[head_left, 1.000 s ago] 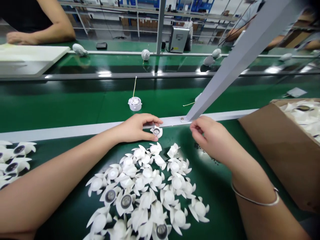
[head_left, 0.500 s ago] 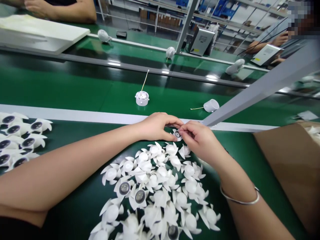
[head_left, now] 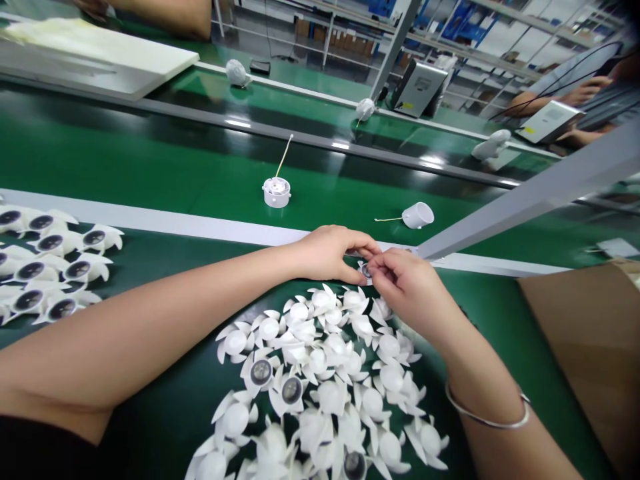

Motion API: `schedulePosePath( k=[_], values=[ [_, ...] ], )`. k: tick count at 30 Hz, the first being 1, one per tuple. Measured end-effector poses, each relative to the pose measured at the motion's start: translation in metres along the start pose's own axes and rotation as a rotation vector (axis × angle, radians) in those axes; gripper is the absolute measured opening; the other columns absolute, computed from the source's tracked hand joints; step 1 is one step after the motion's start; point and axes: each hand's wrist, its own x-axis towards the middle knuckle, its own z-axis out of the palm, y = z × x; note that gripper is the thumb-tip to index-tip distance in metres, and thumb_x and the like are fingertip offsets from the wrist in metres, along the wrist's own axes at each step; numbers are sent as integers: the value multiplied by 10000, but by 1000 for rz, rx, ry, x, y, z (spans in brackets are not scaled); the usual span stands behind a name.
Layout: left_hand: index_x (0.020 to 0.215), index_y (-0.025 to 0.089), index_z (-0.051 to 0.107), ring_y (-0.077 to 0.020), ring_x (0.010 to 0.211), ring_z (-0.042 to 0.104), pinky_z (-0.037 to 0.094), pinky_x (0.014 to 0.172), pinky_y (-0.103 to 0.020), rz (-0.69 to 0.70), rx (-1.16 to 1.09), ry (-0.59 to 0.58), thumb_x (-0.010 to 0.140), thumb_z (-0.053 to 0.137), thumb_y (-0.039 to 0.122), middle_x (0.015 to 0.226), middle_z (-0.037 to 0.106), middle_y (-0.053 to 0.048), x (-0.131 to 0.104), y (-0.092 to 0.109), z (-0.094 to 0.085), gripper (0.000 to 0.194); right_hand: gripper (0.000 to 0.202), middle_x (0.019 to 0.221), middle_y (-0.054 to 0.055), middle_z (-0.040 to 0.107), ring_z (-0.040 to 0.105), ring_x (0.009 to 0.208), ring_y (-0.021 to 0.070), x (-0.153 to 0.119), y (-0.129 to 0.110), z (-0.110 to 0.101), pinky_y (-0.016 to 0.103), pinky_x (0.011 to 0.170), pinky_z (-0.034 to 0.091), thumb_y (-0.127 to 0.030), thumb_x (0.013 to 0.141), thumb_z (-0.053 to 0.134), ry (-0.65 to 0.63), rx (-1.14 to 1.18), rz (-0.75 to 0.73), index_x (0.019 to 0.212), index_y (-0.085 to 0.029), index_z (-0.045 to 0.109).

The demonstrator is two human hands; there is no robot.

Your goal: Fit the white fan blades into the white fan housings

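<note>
Inside the thumb-and-finger grip of the left hand (head_left: pixel 331 253), a white plastic bladed rotor (head_left: pixel 369 281) is held; its dark round hub (head_left: pixel 365 270) is apparently being worked by the right hand (head_left: pixel 415 281), whose hold cannot be told. Steadiness seems needed next.

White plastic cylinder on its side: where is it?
In the head view, the cylinder lies right of centre on the green surface, beyond the right hand and left of the slanting grey post.

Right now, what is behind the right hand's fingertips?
A white bladed part, its dark centre showing, between thumb and fingers of the left hand. The right hand covers some of it; whether that hand grips anything is hidden.
</note>
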Motion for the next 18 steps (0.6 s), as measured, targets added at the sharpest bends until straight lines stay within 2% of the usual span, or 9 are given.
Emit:
schedulePosePath(
  k=[11, 15, 18],
  values=[
    [1132, 281, 684, -175, 1080, 635, 426, 934, -300, -13, 27, 15, 725, 800, 321, 1128, 733, 45, -1, 1, 0, 425, 128, 720, 13, 585, 525, 647, 144, -2, -1, -4, 273, 582, 414, -166, 887, 566, -14, -18, -16, 793, -174, 653],
    [1139, 255, 680, -182, 1099, 647, 451, 943, -294, -28, -23, 14, 711, 812, 318, 1157, 726, 15, 0, -1, 1, 453, 162, 823, 40, 637, 588, 731, 154, -5, -2, -11, 286, 658, 455, -156, 916, 541, -55, -57, -136, 888, -173, 699],
    [1144, 248, 675, -178, 1099, 653, 459, 947, -286, -23, -46, 14, 704, 820, 311, 1171, 722, 7, 0, -3, 2, 467, 207, 799, 43, 656, 616, 723, 179, -11, -7, -19, 306, 615, 438, -170, 933, 525, -138, -226, -216, 963, -192, 728]
  ],
)
